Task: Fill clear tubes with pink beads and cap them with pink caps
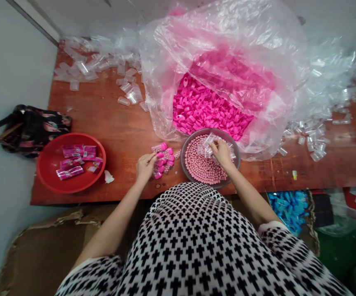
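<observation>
My left hand [146, 166] is closed at the left edge of a small pile of pink-capped clear containers [165, 161], its fingertips pinched on a pink cap. Over a grey bowl [183, 164] of pink beads [204, 166], my right hand [221, 151] pinches something clear. Several clear plastic pieces [209, 144] lie around its fingertips, on top of the beads. Which piece the fingers grip is hard to tell. Behind the bowl, a large clear plastic bag [162, 102] lies open with many bright pink caps [207, 109] inside.
A red bowl [50, 181] with pink packets stands at the left, beside a dark floral bag [39, 123]. Clear containers [128, 92] lie at the back left, more [316, 139] at the right. Blue items [289, 209] sit below the table's front edge [258, 185].
</observation>
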`<action>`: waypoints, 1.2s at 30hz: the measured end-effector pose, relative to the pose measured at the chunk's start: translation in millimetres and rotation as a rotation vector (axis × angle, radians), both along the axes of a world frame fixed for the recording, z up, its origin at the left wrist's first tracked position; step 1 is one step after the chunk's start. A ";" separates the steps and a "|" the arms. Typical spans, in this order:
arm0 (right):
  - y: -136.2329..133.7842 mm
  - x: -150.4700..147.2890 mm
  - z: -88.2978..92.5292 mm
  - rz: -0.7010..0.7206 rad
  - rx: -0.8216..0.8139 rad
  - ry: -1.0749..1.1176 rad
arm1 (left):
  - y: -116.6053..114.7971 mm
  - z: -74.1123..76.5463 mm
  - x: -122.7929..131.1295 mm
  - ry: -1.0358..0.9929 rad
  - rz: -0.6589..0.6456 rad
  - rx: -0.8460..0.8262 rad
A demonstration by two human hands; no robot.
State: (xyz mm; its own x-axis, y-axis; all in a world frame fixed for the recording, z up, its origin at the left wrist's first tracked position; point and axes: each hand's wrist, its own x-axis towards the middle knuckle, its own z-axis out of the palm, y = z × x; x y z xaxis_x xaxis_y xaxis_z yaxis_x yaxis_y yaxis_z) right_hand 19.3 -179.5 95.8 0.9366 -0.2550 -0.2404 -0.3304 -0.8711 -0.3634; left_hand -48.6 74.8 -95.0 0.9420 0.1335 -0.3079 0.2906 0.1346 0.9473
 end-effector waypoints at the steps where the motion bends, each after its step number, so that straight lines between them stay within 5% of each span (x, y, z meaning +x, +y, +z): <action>1: -3.6 6.8 -0.4 0.014 -0.126 -0.021 | 1.5 -1.1 0.8 -0.028 0.007 0.045; 4: -6.6 22.8 -8.1 0.069 -0.469 0.013 | -10.6 11.3 5.2 -0.143 -0.039 0.135; 9: -14.3 34.2 -25.5 0.132 -0.543 0.020 | -59.5 51.1 22.7 -0.250 -0.194 0.064; 12: -24.7 35.3 -24.0 0.082 -0.284 -0.083 | -88.1 71.3 40.2 -0.322 -0.282 0.015; 16: -25.9 26.9 -6.9 -0.074 0.315 -0.121 | -117.4 91.2 64.3 -0.311 -0.354 -0.009; 19: -13.6 12.4 8.4 -0.122 0.624 -0.046 | -129.8 103.6 71.4 -0.242 -0.423 -0.184; 24: 3.9 -13.7 27.5 -0.056 0.671 -0.011 | -124.1 123.5 46.4 -0.115 -0.559 -0.572; 30: -11.7 -19.9 60.4 -0.270 0.553 -0.369 | -87.9 124.1 -6.1 0.200 -0.672 -0.611; 36: 20.4 -31.7 56.0 0.062 0.653 0.057 | -82.9 145.1 1.4 0.092 -0.569 -0.738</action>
